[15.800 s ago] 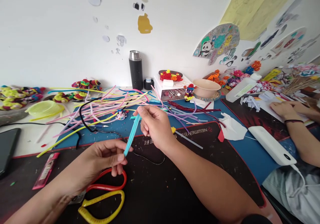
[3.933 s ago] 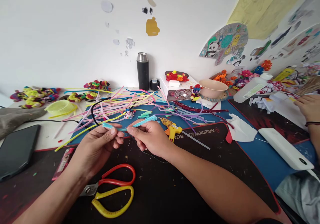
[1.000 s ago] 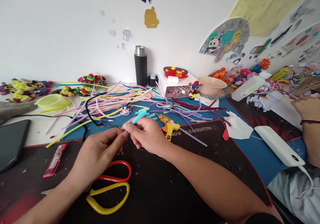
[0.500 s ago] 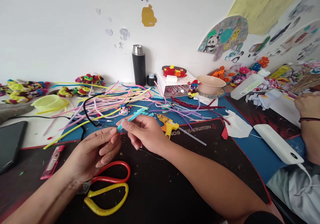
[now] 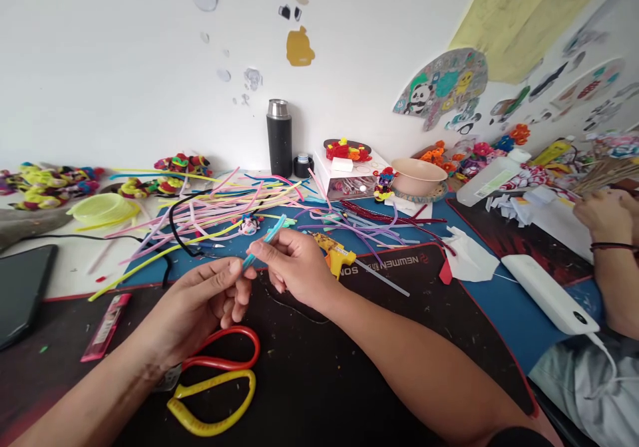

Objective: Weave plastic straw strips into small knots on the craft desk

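A light-blue pipe cleaner (image 5: 274, 228), seemingly doubled into a short bundle, slants up and to the right between my hands. My left hand (image 5: 214, 294) pinches its lower end between thumb and fingertips. Higher up, my right hand (image 5: 294, 264) grips it with thumb and bent fingers. Partly under my left wrist lie scissors with one red and one yellow handle (image 5: 214, 404); their blades are mostly hidden. Just behind my right hand is a yellow glue gun (image 5: 337, 254) with a clear glue stick (image 5: 384, 277) poking out.
Loose pipe cleaners (image 5: 200, 217) cover the back of the table. A black flask (image 5: 279, 138), a white box (image 5: 349, 177) and a beige bowl (image 5: 419, 175) stand by the wall. A white power bank (image 5: 549, 294) lies at right, near another person's hand (image 5: 606, 217).
Both hands, still on the blue pipe cleaner, have shifted slightly against the table. The view has tilted up a little. The other person's hands at far right have moved.
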A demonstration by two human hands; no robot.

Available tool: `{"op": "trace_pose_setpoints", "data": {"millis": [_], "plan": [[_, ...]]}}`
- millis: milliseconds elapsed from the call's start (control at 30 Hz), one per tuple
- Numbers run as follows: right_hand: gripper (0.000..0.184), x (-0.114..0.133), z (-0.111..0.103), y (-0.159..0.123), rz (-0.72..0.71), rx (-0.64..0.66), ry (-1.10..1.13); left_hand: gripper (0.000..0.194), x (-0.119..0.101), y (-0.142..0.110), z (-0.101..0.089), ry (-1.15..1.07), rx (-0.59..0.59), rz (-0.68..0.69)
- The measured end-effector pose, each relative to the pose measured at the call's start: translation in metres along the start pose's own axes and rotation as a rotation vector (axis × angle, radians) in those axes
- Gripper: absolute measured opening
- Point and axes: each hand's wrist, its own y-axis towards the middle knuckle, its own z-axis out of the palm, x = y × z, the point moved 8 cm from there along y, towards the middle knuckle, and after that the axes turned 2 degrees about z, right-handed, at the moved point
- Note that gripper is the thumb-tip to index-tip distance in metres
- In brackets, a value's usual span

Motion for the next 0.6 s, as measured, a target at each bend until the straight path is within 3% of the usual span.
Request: {"op": "trace_pose_setpoints", "data": {"millis": [200,400,600], "plan": [[0.044,-0.004,0.004,0.0,-0.012,0.061,0.023,0.054,-0.009,0.006,-0.016,0.042,-0.136,0.107],[0.044,-0.005,0.007,-0.002,0.028,0.082,0.042,0.055,-0.02,0.001,-0.025,0.074,-0.198,0.204],[0.043,-0.008,0.004,-0.002,0.043,0.059,0.033,0.055,-0.024,0.002,-0.024,0.078,-0.214,0.204]]}}
